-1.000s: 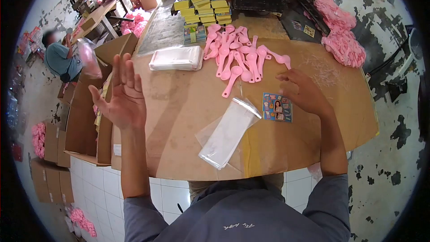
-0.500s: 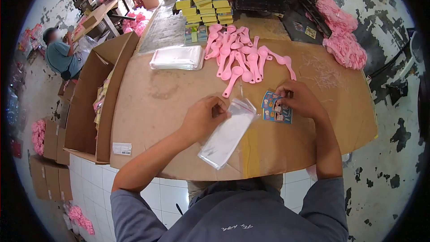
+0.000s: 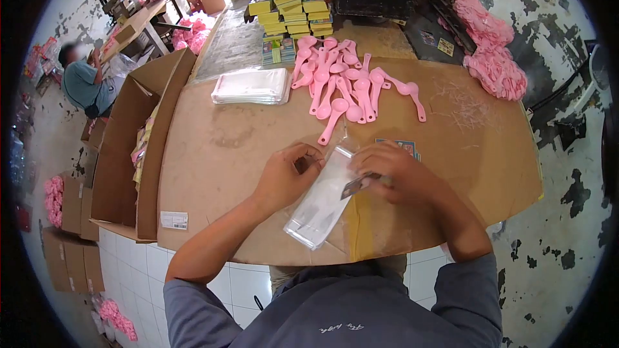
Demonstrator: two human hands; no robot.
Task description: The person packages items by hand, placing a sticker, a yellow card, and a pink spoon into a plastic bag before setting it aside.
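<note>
My left hand (image 3: 288, 174) pinches the upper left edge of a clear plastic bag (image 3: 317, 209), which lies slanted on the cardboard-covered table with its mouth toward the far side. Over the bag's right edge, my right hand (image 3: 387, 171) grips a small printed card (image 3: 356, 185), blurred and tilted. More printed cards (image 3: 405, 147) lie on the table, partly covered by my right hand. Beyond both hands is a heap of pink plastic scoops (image 3: 342, 80). Left of the heap rests a stack of clear bags (image 3: 251, 86).
An open cardboard box (image 3: 113, 174) with packed items stands along the table's left edge. Stacked cards (image 3: 296, 9) rise at the back. Pink bundles (image 3: 493, 58) lie at the far right. Another person (image 3: 87, 80) sits at the far left.
My right hand has moved left from the printed cards to the clear bag, carrying one card. My left hand stays at the bag's edge.
</note>
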